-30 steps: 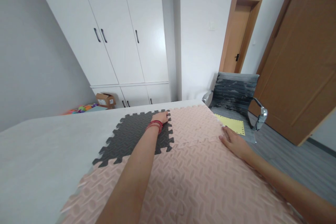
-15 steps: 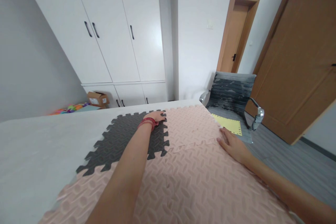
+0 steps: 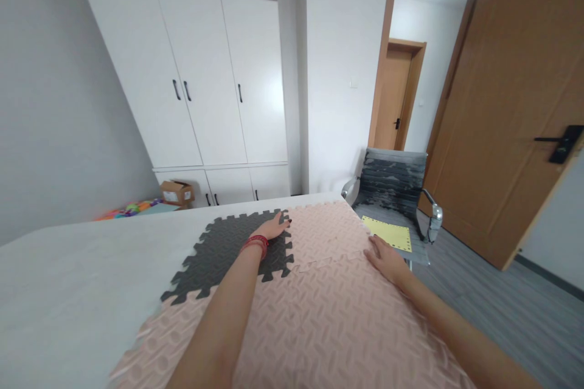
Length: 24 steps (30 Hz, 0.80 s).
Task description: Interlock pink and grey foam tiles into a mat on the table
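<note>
My left hand (image 3: 274, 228), a red bracelet on its wrist, lies with fingers spread on a dark grey foam mat tile (image 3: 216, 252). Its fingertips reach the seam where the grey tile's toothed edge meets a pale pink foam tile (image 3: 319, 231). Further right, my right hand (image 3: 387, 260) rests open at the right edge of the pink matting, close to the joint between the far pink tile and the nearer pink matting (image 3: 333, 310). Part of the grey tile is hidden under my left hand and forearm.
The tiles lie on a white-covered surface (image 3: 82, 292). Beyond its right edge stands a dark chair (image 3: 392, 179) with a yellow perforated sheet (image 3: 387, 233) on the seat. A cardboard box (image 3: 177, 193) and colourful items (image 3: 130, 209) sit at the back left, before white cabinets (image 3: 219, 127).
My view has tilted upward, showing more of the cabinets and door. The left hand's fingers are spread wider over the grey tile's edge. My right hand stays at the pink edge.
</note>
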Each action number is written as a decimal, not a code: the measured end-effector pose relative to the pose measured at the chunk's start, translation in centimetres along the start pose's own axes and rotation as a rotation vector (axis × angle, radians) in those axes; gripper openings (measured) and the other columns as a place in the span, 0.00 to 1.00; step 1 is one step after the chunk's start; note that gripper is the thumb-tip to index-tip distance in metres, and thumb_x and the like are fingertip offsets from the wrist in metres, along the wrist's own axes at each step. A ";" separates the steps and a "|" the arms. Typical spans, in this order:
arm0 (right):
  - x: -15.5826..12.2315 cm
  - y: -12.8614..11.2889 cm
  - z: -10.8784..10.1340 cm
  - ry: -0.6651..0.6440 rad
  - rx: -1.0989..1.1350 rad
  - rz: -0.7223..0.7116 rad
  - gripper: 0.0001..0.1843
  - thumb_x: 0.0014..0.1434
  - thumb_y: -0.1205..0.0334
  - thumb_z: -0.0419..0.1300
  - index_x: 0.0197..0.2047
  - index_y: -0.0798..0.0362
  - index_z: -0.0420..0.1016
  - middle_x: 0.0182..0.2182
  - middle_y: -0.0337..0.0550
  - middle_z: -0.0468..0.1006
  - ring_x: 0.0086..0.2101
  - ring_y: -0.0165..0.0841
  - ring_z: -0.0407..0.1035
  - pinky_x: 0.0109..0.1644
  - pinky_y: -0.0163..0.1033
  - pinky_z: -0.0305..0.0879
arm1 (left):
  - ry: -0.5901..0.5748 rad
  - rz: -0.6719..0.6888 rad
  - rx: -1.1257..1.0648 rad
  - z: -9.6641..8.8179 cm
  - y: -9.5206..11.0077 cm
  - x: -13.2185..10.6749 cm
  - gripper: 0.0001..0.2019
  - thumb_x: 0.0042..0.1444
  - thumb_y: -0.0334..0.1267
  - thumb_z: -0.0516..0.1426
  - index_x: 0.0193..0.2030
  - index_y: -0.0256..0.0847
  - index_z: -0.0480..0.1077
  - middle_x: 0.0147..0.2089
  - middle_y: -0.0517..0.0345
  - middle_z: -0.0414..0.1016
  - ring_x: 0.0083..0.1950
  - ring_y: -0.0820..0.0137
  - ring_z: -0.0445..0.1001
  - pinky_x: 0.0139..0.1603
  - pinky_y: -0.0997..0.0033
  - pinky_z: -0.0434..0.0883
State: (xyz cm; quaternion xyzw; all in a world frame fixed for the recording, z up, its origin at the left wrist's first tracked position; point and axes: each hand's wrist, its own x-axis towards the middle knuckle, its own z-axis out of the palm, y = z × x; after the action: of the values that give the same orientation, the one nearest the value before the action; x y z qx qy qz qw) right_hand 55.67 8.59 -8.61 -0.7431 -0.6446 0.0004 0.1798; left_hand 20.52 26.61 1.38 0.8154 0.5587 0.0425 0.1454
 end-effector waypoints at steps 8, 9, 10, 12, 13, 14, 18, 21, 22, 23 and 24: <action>-1.8 -2.3 -1.5 0.067 -0.125 0.019 0.30 0.63 0.48 0.45 0.61 0.57 0.62 0.61 0.59 0.63 0.60 0.46 0.58 0.63 0.59 0.50 | -0.062 0.218 0.002 -2.0 -1.2 -16.0 0.22 0.61 0.47 0.55 0.60 0.41 0.63 0.60 0.48 0.67 0.57 0.61 0.69 0.58 0.49 0.66; -2.0 -2.6 -1.7 0.076 -0.146 0.011 0.29 0.63 0.49 0.45 0.61 0.56 0.61 0.61 0.60 0.63 0.60 0.46 0.57 0.63 0.61 0.48 | -0.080 0.229 0.009 -2.2 -1.4 -18.7 0.23 0.61 0.47 0.54 0.60 0.41 0.63 0.61 0.48 0.66 0.59 0.61 0.67 0.61 0.49 0.64; -2.2 -2.9 -1.8 0.084 -0.164 -0.005 0.28 0.63 0.51 0.46 0.61 0.56 0.61 0.61 0.60 0.63 0.61 0.46 0.57 0.63 0.62 0.46 | -0.096 0.233 0.017 -2.3 -1.6 -21.5 0.23 0.61 0.47 0.54 0.61 0.42 0.63 0.62 0.48 0.66 0.62 0.61 0.66 0.63 0.50 0.62; -2.4 -3.5 -2.2 0.101 -0.194 -0.049 0.26 0.63 0.54 0.46 0.61 0.57 0.61 0.61 0.60 0.62 0.61 0.46 0.56 0.64 0.63 0.42 | -0.123 0.219 0.032 -2.4 -1.7 -27.1 0.23 0.60 0.48 0.53 0.61 0.45 0.63 0.63 0.50 0.66 0.63 0.62 0.64 0.66 0.57 0.59; -2.5 -3.8 -2.4 0.109 -0.205 -0.072 0.25 0.63 0.56 0.47 0.60 0.57 0.62 0.62 0.61 0.62 0.61 0.46 0.55 0.65 0.62 0.41 | -0.140 0.213 0.037 -2.3 -1.6 -29.9 0.23 0.60 0.49 0.52 0.61 0.47 0.64 0.63 0.52 0.67 0.62 0.62 0.66 0.65 0.58 0.60; -2.6 -4.1 -2.5 0.117 -0.213 -0.093 0.25 0.62 0.57 0.47 0.60 0.58 0.63 0.62 0.61 0.62 0.62 0.46 0.54 0.65 0.62 0.40 | -0.157 0.208 0.043 -2.0 -1.4 -32.4 0.24 0.59 0.50 0.52 0.61 0.49 0.65 0.62 0.53 0.68 0.61 0.62 0.67 0.64 0.60 0.61; -3.1 -5.9 -3.4 0.145 -0.205 -0.129 0.24 0.60 0.61 0.49 0.60 0.57 0.63 0.62 0.58 0.62 0.62 0.47 0.54 0.66 0.62 0.40 | -0.188 0.113 0.058 0.4 -0.5 -39.5 0.28 0.57 0.53 0.52 0.65 0.55 0.60 0.68 0.57 0.59 0.67 0.60 0.60 0.69 0.56 0.56; -4.5 -7.0 -4.6 0.162 -0.170 -0.123 0.26 0.61 0.59 0.47 0.61 0.57 0.61 0.63 0.57 0.61 0.60 0.46 0.59 0.65 0.60 0.48 | -0.136 0.093 0.019 4.2 -1.5 -41.2 0.33 0.56 0.57 0.51 0.69 0.58 0.51 0.71 0.60 0.52 0.71 0.59 0.53 0.71 0.52 0.52; -5.3 -7.2 -5.3 0.159 -0.149 -0.129 0.26 0.62 0.57 0.47 0.61 0.57 0.62 0.63 0.56 0.61 0.58 0.45 0.61 0.64 0.57 0.52 | -0.093 0.113 0.007 5.8 -2.2 -41.4 0.35 0.56 0.58 0.51 0.69 0.60 0.48 0.71 0.60 0.51 0.71 0.59 0.52 0.71 0.52 0.53; -6.4 -7.1 -6.0 0.147 -0.108 -0.142 0.26 0.63 0.54 0.46 0.60 0.56 0.63 0.63 0.54 0.61 0.57 0.43 0.63 0.63 0.53 0.55 | -0.053 0.138 0.006 7.5 -3.1 -41.4 0.37 0.55 0.57 0.53 0.69 0.62 0.44 0.71 0.60 0.50 0.71 0.58 0.52 0.70 0.51 0.54; -7.8 -6.7 -6.8 0.135 -0.052 -0.157 0.26 0.63 0.52 0.45 0.59 0.54 0.65 0.63 0.52 0.62 0.57 0.41 0.64 0.62 0.50 0.58 | -0.008 0.158 0.017 9.4 -4.0 -41.3 0.40 0.53 0.56 0.55 0.69 0.64 0.39 0.71 0.61 0.50 0.71 0.57 0.52 0.70 0.49 0.55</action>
State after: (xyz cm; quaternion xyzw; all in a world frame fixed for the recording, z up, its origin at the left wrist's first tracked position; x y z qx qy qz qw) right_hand 49.54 -0.01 -2.24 -0.6930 -0.6870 -0.0808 0.2029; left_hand 3.70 -11.99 -4.85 0.8584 0.4922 0.0458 0.1370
